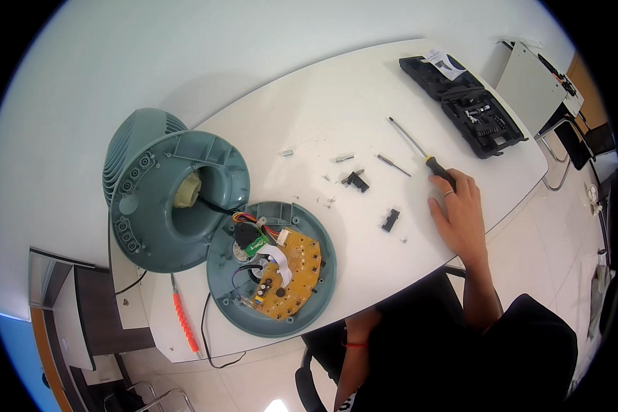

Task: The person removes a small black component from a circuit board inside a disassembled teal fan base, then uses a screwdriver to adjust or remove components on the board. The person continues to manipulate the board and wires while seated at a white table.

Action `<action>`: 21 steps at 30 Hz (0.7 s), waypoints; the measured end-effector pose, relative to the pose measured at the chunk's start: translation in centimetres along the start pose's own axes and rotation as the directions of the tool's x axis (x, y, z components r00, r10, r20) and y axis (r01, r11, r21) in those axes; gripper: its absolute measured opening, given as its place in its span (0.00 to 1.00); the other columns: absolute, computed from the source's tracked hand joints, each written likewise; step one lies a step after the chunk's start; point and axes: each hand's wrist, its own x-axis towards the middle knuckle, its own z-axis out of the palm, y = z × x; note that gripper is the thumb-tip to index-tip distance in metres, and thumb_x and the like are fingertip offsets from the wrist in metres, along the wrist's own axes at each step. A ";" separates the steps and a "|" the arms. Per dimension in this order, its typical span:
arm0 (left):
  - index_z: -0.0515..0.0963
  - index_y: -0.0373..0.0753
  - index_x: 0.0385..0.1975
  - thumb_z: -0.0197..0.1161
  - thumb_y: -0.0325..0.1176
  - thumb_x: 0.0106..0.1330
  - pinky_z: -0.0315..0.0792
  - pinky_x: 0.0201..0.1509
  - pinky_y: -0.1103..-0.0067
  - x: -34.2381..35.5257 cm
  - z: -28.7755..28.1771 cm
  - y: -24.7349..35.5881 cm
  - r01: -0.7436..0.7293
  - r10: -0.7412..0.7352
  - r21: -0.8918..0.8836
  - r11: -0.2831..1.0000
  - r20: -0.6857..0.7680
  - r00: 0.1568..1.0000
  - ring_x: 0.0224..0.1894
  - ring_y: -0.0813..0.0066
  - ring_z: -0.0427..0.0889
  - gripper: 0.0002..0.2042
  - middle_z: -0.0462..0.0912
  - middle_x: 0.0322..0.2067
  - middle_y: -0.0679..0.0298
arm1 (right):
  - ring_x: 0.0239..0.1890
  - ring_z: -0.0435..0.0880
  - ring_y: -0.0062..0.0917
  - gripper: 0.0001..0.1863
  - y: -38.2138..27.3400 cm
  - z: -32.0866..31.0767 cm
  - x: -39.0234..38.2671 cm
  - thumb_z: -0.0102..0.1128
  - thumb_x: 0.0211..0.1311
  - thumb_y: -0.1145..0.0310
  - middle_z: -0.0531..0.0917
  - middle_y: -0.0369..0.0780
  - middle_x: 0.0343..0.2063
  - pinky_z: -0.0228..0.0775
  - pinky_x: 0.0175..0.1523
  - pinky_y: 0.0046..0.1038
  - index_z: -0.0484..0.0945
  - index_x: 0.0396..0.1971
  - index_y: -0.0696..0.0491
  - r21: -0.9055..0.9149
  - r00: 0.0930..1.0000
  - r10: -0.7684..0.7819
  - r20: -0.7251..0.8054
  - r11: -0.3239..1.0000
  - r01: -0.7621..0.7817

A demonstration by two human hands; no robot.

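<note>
My right hand rests on the table with its fingers curled on the black-and-yellow handle of a screwdriver, thumb held lower and apart. My left hand is hidden; only its forearm with a red band shows at the table's front edge. A teal round housing lies open, joined by wires to a round base holding an orange circuit board. Near my right hand lie a thin driver bit, black small parts, metal pieces and several screws.
An open black tool case with a paper sheet sits at the back right of the white table. An orange-handled tool and black cables lie at the front left. A white wall, chairs and other desks surround the table.
</note>
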 end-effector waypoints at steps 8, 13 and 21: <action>0.83 0.36 0.52 0.62 0.32 0.53 0.75 0.62 0.59 -0.1 0.1 0.1 0.001 -0.001 -0.002 1.000 -0.026 1.000 0.57 0.46 0.81 0.23 0.84 0.53 0.47 | 0.57 0.72 0.46 0.21 0.0 0.1 0.0 0.64 0.61 0.70 0.75 0.50 0.56 0.62 0.66 0.42 0.78 0.55 0.56 -0.007 1.000 -0.003 -0.003 1.000 0.003; 0.83 0.36 0.50 0.61 0.33 0.54 0.76 0.61 0.59 -0.2 0.6 -0.1 -0.006 0.008 0.035 0.999 -0.050 0.999 0.55 0.46 0.82 0.22 0.85 0.51 0.48 | 0.57 0.72 0.45 0.21 0.1 0.0 0.0 0.64 0.61 0.70 0.75 0.49 0.56 0.62 0.66 0.42 0.78 0.55 0.55 0.001 1.000 -0.004 -0.005 1.000 0.004; 0.84 0.36 0.48 0.61 0.34 0.54 0.76 0.61 0.59 0.0 0.1 0.1 0.012 -0.012 0.028 1.000 -0.005 1.000 0.56 0.46 0.82 0.21 0.85 0.51 0.47 | 0.57 0.73 0.46 0.21 0.1 0.0 0.0 0.64 0.61 0.70 0.75 0.50 0.56 0.63 0.65 0.42 0.79 0.54 0.56 0.003 1.000 -0.011 -0.012 1.000 0.011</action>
